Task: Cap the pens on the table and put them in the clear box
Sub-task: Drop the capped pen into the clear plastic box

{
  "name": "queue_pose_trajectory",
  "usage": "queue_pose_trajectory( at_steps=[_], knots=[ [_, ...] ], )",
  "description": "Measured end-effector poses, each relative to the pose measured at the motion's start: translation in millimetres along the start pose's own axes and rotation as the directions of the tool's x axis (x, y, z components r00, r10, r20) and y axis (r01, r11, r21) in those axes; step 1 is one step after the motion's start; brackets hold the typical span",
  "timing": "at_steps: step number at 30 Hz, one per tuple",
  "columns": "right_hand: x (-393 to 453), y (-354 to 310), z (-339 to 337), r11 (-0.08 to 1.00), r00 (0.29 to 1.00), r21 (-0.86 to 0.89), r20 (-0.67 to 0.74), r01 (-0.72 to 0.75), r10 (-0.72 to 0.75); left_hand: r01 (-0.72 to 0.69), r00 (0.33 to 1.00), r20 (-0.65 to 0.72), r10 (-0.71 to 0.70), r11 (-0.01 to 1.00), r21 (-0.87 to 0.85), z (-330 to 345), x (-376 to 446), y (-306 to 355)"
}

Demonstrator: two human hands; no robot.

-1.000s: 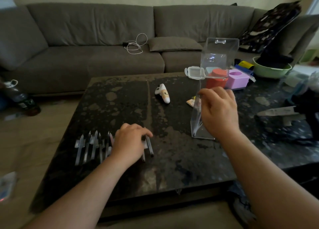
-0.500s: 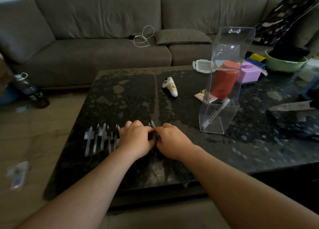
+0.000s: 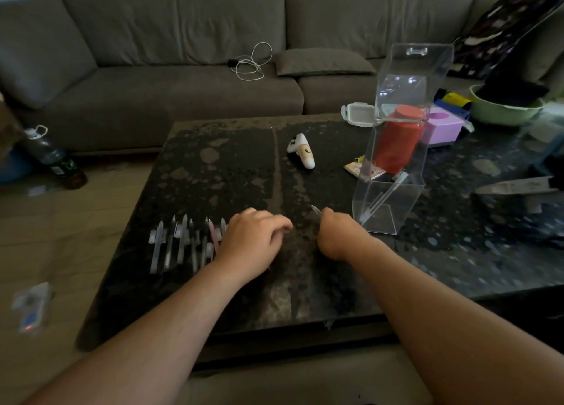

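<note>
right hand (image 3: 338, 236) is curled round a pen (image 3: 316, 210); only the pen's tip shows, poking up past the knuckles toward the clear box (image 3: 393, 166). half a second ago this hand was pressed against the left over the pens; it now sits apart from the left, nearer the box. a second ago it was up at the box itself. reading: it came down, took one pen, and has started away with it. cannot tell whether that pen has its cap on; the tip looks pointed but is blurred.

left hand (image 3: 253, 243) rests knuckles-up at the right end of the pen row (image 3: 183, 243), fingers curled down onto the table (image 3: 213, 172). what it holds, if anything, is hidden under the fingers: cannot tell. it has barely shifted across the three pictures.

the row lies just left of the left hand, pens side by side, tips pointing away from the person. some pale loose pieces among them may be caps.

the box stands upright near the right hand, lid flap raised, with at least one pen (image 3: 381, 195) leaning inside.

judgement: early in the task; most pens not yet boxed. next the held pen needs a cap check, then the drop into the box.
</note>
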State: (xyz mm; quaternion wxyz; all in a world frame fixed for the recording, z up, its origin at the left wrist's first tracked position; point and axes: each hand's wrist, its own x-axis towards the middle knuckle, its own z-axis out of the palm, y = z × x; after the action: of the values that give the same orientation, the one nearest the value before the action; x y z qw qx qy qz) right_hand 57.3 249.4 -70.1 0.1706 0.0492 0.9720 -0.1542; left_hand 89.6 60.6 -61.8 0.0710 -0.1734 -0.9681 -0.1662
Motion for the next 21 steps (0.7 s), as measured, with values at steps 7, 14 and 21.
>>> queue_pose_trajectory(
  at_steps=[7,14,21],
  knots=[
    [0,22,-13,0.944,0.909,0.12,-0.33,0.307,-0.254,0.203,0.968,-0.061,-0.242,0.906,-0.372,7,11,-31],
    [-10,11,-18,0.874,0.756,-0.087,-0.466,0.478,-0.46,0.238,0.949,-0.103,-0.297,0.894,-0.38,5,10,-30],
    [-14,3,-14,0.856,0.737,-0.112,-0.46,0.504,-0.495,0.22,0.952,-0.103,-0.287,0.88,-0.42,3,9,-25]
  ],
)
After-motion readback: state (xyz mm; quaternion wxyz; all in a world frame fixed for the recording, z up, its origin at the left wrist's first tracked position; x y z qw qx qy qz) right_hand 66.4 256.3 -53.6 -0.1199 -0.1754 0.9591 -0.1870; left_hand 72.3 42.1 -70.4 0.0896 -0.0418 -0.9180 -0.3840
